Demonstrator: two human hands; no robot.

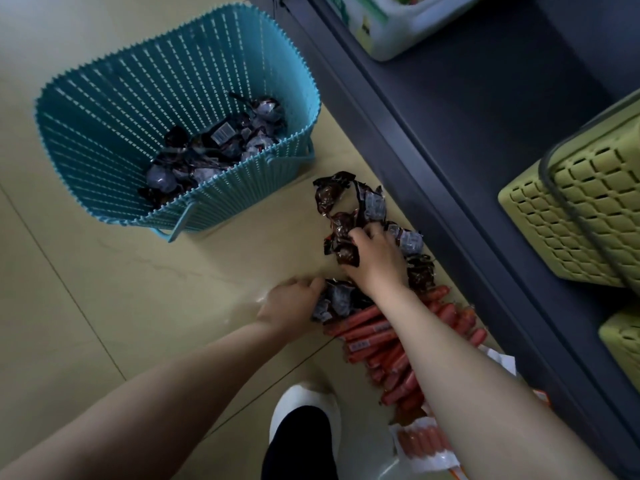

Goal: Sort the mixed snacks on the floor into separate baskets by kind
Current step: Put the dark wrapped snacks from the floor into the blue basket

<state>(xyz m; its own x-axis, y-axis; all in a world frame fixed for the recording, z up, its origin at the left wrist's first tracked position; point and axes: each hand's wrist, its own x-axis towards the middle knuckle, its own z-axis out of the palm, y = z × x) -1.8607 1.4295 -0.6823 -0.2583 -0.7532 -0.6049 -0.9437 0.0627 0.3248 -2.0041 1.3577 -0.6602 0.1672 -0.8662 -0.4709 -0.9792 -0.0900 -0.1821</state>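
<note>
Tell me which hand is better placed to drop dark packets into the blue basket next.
Probably the left hand: it grips dark packets on the side nearer the blue basket. The right hand reaches farther away, by the shelf.

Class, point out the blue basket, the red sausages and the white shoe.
blue basket (104, 109): head view, inner left wall.
red sausages (374, 336): head view, middle of the pile.
white shoe (294, 398): head view, toe.
</note>
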